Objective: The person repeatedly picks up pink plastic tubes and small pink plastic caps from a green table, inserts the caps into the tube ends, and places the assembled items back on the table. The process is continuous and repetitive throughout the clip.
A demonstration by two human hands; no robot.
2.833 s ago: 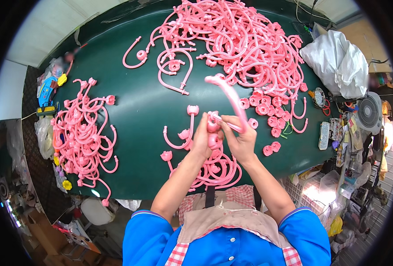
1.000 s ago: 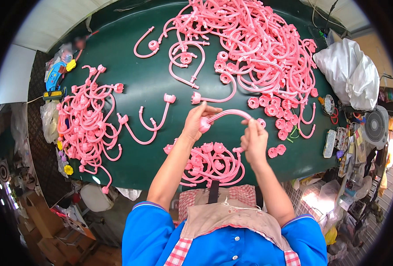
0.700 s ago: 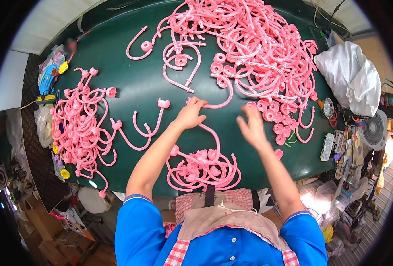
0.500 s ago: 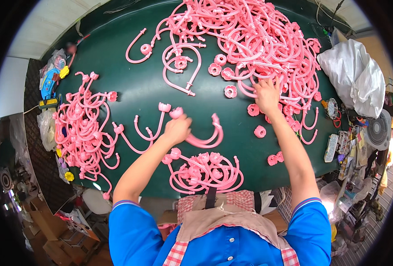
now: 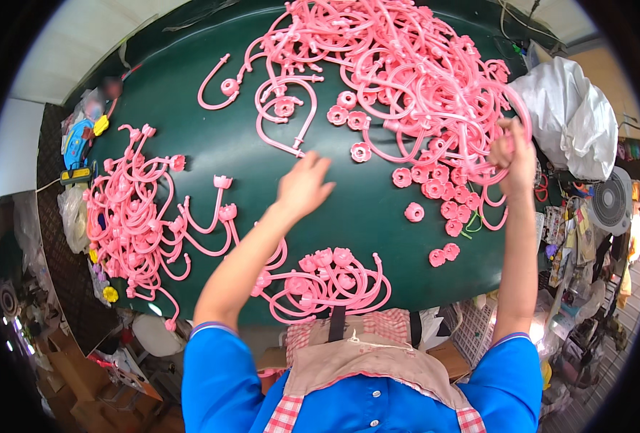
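Note:
My right hand [image 5: 513, 153] is closed around a curved pink plastic tube [image 5: 526, 112] at the right edge of a large tangled heap of similar tubes [image 5: 399, 43]. My left hand [image 5: 305, 187] hovers over the table with its fingers apart and nothing in them. Just beyond its fingertips lies the tip of a loose pink hook-shaped tube [image 5: 268, 133]. Loose pink flower-shaped cups [image 5: 361, 151] are scattered along the heap's near side. Tubes with cups fitted on their ends form a pile [image 5: 136, 209] at the left. Another cluster [image 5: 341, 285] sits at the table's front edge.
A dark green table [image 5: 363, 220] lies under everything. White bulky bags [image 5: 565, 115] stand at its right edge, with a grey fan [image 5: 608, 200] beyond. A blue toy-like object [image 5: 78, 141] and clear plastic bags [image 5: 74, 213] line the left edge.
My left hand has let go of a cup-ended tube, now lying by my left forearm, and moved farther away and right. My right hand has moved right, drawing a tube along the heap's edge.

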